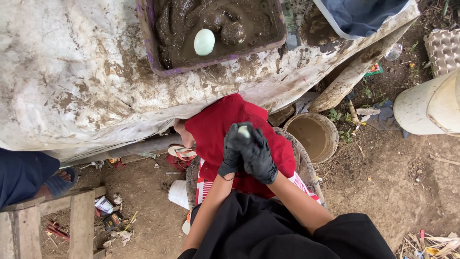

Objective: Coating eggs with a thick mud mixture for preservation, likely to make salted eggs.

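Both my hands wear black gloves and meet in front of my red-clothed knee (pixel 225 120). My left hand (pixel 232 151) and my right hand (pixel 258 156) are closed together around a small pale egg (pixel 244 131), of which only the top shows. Above them, on a mud-smeared white sheet (pixel 72 72), stands a purple tray (pixel 148 43) full of dark wet mud. One clean pale green egg (pixel 204 42) lies in the mud beside two mud-coated lumps (pixel 233 32).
A muddy bucket (pixel 311 136) sits on the dirt at right, with a white container (pixel 426 105) and a grey egg carton (pixel 443 48) beyond. Another person's sandalled foot (pixel 60 182) and blue trouser leg are at left, above wooden planks (pixel 81 220). Litter lies on the ground.
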